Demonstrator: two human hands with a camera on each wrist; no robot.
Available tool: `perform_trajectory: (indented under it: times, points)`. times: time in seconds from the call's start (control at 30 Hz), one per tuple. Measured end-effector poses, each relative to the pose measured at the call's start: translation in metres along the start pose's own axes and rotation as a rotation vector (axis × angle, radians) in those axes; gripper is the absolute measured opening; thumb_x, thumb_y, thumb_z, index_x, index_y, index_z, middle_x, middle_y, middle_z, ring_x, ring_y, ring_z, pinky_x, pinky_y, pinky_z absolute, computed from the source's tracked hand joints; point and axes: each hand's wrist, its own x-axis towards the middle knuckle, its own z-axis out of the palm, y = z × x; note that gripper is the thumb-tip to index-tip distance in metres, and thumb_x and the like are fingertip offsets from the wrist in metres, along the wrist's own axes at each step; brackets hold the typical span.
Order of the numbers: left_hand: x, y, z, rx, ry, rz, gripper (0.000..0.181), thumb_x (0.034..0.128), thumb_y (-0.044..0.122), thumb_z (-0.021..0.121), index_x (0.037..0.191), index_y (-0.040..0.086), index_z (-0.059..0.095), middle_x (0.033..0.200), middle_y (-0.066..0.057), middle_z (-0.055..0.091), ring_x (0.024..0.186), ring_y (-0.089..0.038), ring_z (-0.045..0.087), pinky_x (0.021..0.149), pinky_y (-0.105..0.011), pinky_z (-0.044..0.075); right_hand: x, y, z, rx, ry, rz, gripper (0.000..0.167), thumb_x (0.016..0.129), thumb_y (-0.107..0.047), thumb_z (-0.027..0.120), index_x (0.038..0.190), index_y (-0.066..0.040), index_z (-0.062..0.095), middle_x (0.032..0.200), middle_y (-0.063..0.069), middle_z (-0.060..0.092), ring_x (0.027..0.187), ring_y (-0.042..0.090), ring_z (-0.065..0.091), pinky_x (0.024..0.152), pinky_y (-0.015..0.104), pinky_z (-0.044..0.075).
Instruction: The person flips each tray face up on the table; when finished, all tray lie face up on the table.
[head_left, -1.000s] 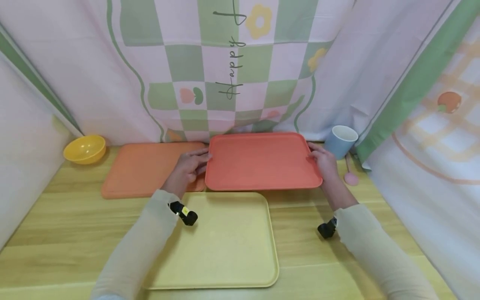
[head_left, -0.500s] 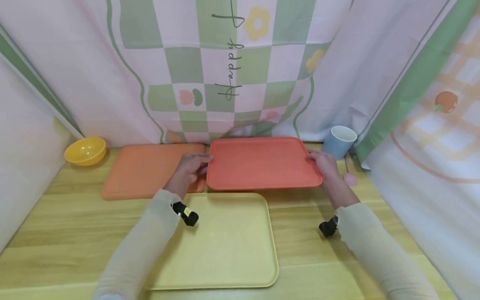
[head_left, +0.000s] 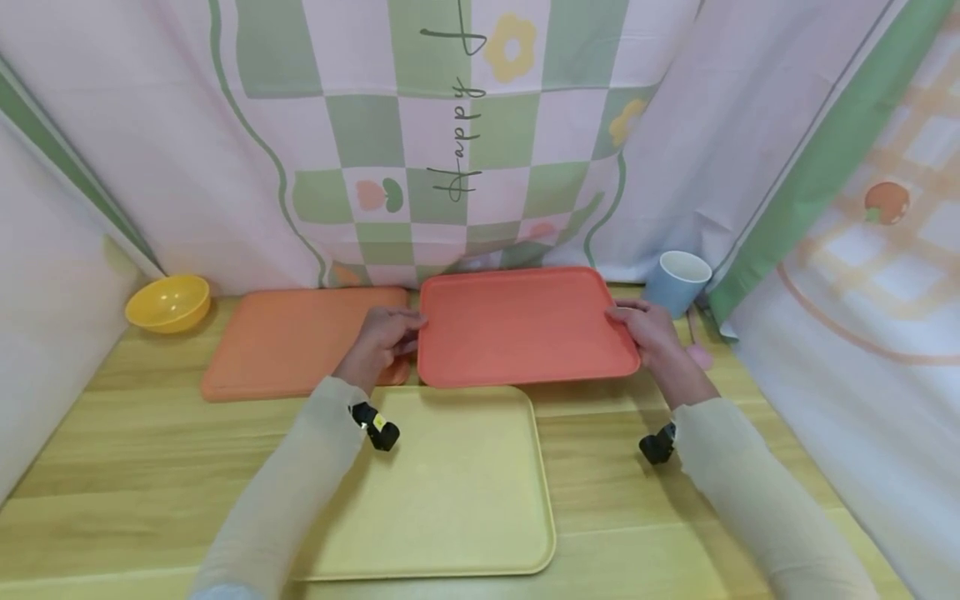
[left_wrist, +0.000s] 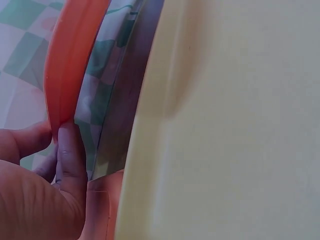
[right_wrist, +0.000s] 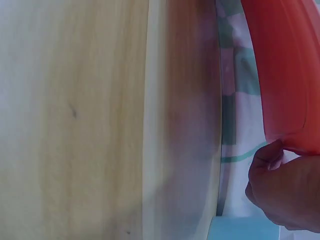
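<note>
while the left hand (head_left: 382, 335) pinches one short side of the red tray (head_left: 525, 325), the right hand (head_left: 649, 332) pinches the other, both grips holding it raised off the desk (head_left: 622, 517) near the back edge. a yellow tray (head_left: 442, 483) lies toward the front edge, and a blue cup (head_left: 670, 287) stands near the back right corner.

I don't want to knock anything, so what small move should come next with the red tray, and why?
Probably lower the red tray slowly onto the table: the left hand and right hand hold its opposite ends, both wrist views show it raised, and the orange tray and yellow tray lie close by.
</note>
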Motion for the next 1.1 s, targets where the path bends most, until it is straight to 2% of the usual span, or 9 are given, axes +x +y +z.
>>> perform_trajectory:
  times: [0.1, 0.27, 0.4, 0.5, 0.67, 0.8, 0.93, 1.1]
  points:
    - [0.001, 0.002, 0.002, 0.028, 0.002, 0.001, 0.031, 0.0954, 0.001, 0.068, 0.126, -0.006, 0.066, 0.081, -0.002, 0.069, 0.069, -0.01, 0.066, 0.062, -0.022, 0.057, 0.003, 0.001, -0.004, -0.043, -0.015, -0.006, 0.054, 0.102, -0.014, 0.061, 0.149, 0.004, 0.041, 0.096, -0.005, 0.061, 0.077, 0.003, 0.061, 0.069, 0.021, 0.055]
    - [0.003, 0.004, 0.004, 0.057, -0.004, 0.011, 0.029, 0.0954, 0.0, 0.068, 0.124, -0.006, 0.067, 0.086, -0.004, 0.07, 0.071, -0.012, 0.066, 0.065, -0.024, 0.058, 0.009, 0.001, -0.009, -0.112, -0.068, 0.026, 0.046, 0.102, -0.009, 0.059, 0.141, 0.009, 0.043, 0.081, -0.008, 0.06, 0.066, 0.002, 0.055, 0.061, 0.018, 0.05]
    - [0.007, 0.005, 0.007, 0.058, -0.001, 0.013, 0.025, 0.0946, 0.0, 0.069, 0.119, -0.006, 0.069, 0.086, -0.004, 0.068, 0.072, -0.013, 0.065, 0.066, -0.025, 0.058, 0.014, -0.001, -0.012, -0.171, -0.07, 0.04, 0.043, 0.102, -0.01, 0.059, 0.138, 0.01, 0.044, 0.089, -0.005, 0.057, 0.071, 0.002, 0.055, 0.065, 0.018, 0.05]
    - [0.009, 0.005, 0.008, 0.064, 0.001, 0.007, 0.021, 0.0943, 0.0, 0.069, 0.115, -0.005, 0.07, 0.085, -0.004, 0.068, 0.072, -0.013, 0.065, 0.067, -0.026, 0.058, 0.018, -0.003, -0.013, -0.201, -0.071, 0.047, 0.05, 0.102, -0.011, 0.059, 0.143, 0.012, 0.041, 0.093, -0.005, 0.057, 0.076, 0.002, 0.056, 0.07, 0.018, 0.051]
    - [0.013, 0.004, 0.01, 0.089, 0.003, 0.01, 0.021, 0.0949, -0.001, 0.067, 0.115, -0.005, 0.07, 0.092, -0.007, 0.069, 0.071, -0.013, 0.065, 0.068, -0.027, 0.058, 0.025, -0.002, -0.016, -0.212, -0.082, 0.041, 0.056, 0.102, -0.01, 0.059, 0.147, 0.014, 0.038, 0.085, -0.01, 0.06, 0.074, 0.001, 0.057, 0.07, 0.018, 0.052]
    - [0.016, 0.003, 0.014, 0.143, 0.025, 0.035, 0.024, 0.0962, 0.0, 0.066, 0.119, -0.007, 0.069, 0.102, -0.011, 0.069, 0.069, -0.012, 0.065, 0.075, -0.03, 0.058, 0.028, 0.0, -0.017, -0.225, -0.068, 0.031, 0.055, 0.102, -0.01, 0.059, 0.146, 0.015, 0.039, 0.082, -0.012, 0.06, 0.073, 0.0, 0.057, 0.068, 0.018, 0.051]
    - [0.015, 0.0, 0.02, 0.198, 0.045, 0.049, 0.025, 0.0975, 0.0, 0.065, 0.122, -0.005, 0.07, 0.11, -0.017, 0.071, 0.072, -0.015, 0.068, 0.086, -0.036, 0.057, 0.03, 0.001, -0.018, -0.28, -0.033, 0.036, 0.053, 0.102, -0.012, 0.06, 0.145, 0.014, 0.043, 0.091, -0.006, 0.06, 0.075, 0.001, 0.056, 0.069, 0.019, 0.051]
    - [0.014, -0.001, 0.026, 0.211, 0.052, 0.07, 0.026, 0.0968, -0.002, 0.064, 0.121, -0.005, 0.07, 0.116, -0.02, 0.069, 0.087, -0.025, 0.071, 0.092, -0.04, 0.056, 0.035, 0.002, -0.019, -0.318, 0.003, 0.033, 0.049, 0.101, -0.011, 0.06, 0.143, 0.012, 0.047, 0.107, 0.004, 0.06, 0.078, 0.001, 0.055, 0.07, 0.019, 0.051]
